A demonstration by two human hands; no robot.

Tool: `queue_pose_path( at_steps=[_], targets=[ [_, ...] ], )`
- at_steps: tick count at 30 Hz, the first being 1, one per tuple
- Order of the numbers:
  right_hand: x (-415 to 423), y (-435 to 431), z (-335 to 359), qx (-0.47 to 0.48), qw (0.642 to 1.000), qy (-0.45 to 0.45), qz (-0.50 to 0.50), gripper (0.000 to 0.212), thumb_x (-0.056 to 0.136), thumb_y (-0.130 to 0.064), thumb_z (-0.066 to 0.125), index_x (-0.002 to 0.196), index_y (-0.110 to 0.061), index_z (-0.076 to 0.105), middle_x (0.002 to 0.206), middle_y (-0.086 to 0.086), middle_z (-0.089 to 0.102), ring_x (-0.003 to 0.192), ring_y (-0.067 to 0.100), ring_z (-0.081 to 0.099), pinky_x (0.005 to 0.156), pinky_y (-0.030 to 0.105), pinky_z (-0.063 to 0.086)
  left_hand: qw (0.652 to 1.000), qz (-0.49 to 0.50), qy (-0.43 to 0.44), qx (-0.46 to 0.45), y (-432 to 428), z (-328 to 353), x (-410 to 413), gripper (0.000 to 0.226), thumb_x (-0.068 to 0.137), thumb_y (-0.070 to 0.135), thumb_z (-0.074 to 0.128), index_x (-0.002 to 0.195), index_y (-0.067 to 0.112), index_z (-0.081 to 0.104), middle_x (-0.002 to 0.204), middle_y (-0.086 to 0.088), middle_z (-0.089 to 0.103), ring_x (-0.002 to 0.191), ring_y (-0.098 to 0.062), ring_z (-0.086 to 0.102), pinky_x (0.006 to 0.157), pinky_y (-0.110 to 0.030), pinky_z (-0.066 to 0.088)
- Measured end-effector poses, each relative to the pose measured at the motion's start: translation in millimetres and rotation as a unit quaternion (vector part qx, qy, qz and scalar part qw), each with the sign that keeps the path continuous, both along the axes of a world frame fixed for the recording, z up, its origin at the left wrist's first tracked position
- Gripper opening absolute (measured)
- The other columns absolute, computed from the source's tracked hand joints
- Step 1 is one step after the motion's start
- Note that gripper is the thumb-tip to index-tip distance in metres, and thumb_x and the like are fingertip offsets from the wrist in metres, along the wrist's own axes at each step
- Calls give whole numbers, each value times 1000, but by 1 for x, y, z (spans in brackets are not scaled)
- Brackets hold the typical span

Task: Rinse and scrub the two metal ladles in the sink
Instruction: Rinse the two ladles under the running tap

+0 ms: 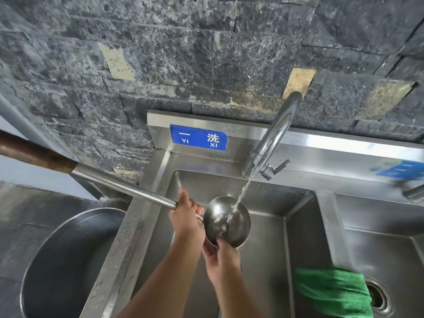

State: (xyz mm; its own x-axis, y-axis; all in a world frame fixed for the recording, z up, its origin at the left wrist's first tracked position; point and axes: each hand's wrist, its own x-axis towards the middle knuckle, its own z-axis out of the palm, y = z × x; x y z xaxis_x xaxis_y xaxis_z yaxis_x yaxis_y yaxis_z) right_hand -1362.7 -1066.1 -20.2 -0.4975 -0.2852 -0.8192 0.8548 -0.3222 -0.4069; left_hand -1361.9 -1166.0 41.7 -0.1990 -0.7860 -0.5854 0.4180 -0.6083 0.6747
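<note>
One metal ladle (229, 216) with a long steel shaft and a brown wooden handle end is held over the left sink basin (263, 260). My left hand (187, 216) grips the shaft right beside the bowl. My right hand (221, 260) holds the bowl's near rim from below, its fingers curled round the edge. Water from the faucet (273, 138) streams into the bowl. Only this one ladle is in view.
A green cloth (332, 292) lies over the divider by the right basin's drain (378, 297). A large metal pot (62, 262) stands on the dark counter at left. The ladle's handle reaches far left over that counter. A second tap (413, 193) juts in at right.
</note>
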Motion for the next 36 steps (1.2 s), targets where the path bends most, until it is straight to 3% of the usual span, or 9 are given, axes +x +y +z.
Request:
queue_pose_path(
  at_steps=[2,5,9,12,16,21,27,33,36],
  targets=[
    [13,-9,-3,-38,998,-46,-9,30,97,-17,54,124,-9,61,116,13,70,106,31,67,86,21,55,1000,8,0,6,4,3,-1,47,98,29,59,59,21,33,48,6,25,42,-11,24,51,-30,27],
    [17,-22,1,-43,995,-88,29,38,93,-27,64,126,-8,64,117,15,72,110,32,68,106,40,47,1000,11,-4,18,12,2,2,49,98,29,58,57,20,32,51,4,24,44,-13,26,51,-30,30],
    [-9,-12,5,-33,998,-53,-8,30,89,3,62,119,2,58,106,26,70,82,36,75,70,42,63,1000,-19,6,-3,7,-2,3,46,99,24,57,59,21,35,49,5,25,43,-11,23,49,-28,26],
    [-21,8,10,63,998,10,5,16,89,9,60,103,1,59,104,27,65,91,44,68,75,52,59,996,-68,8,-50,-1,-6,7,48,101,20,53,57,21,32,45,6,24,39,-10,22,48,-28,23],
    [-46,21,7,118,968,62,213,30,84,18,56,104,-4,62,94,20,67,84,33,66,66,45,58,974,-188,-42,-121,-19,-8,15,50,100,23,54,54,23,35,48,2,23,41,-13,22,50,-31,23],
    [-82,15,8,211,819,206,493,37,73,17,68,99,-10,61,89,14,65,83,27,63,83,44,54,941,-297,-44,-155,-14,-11,20,53,100,24,53,53,19,30,45,0,23,42,-15,18,53,-33,24],
    [-107,1,-12,263,609,475,578,7,72,-21,64,74,-16,69,78,10,70,75,26,67,75,49,56,949,-300,6,-101,-8,-17,18,48,96,17,58,54,12,35,45,-2,30,41,-16,28,51,-34,24],
    [-99,25,27,297,622,583,431,23,86,-8,64,95,-23,79,82,-16,75,75,2,69,67,13,49,961,-272,-29,-36,1,-7,24,18,94,1,54,77,3,59,87,-24,66,81,-30,68,82,-39,55],
    [-104,34,31,298,607,615,405,23,87,-6,67,95,-23,80,81,-21,70,75,2,67,65,1,41,909,-379,-175,10,7,5,43,30,95,32,62,107,4,64,110,-21,70,99,-32,70,81,-46,59]
  ],
)
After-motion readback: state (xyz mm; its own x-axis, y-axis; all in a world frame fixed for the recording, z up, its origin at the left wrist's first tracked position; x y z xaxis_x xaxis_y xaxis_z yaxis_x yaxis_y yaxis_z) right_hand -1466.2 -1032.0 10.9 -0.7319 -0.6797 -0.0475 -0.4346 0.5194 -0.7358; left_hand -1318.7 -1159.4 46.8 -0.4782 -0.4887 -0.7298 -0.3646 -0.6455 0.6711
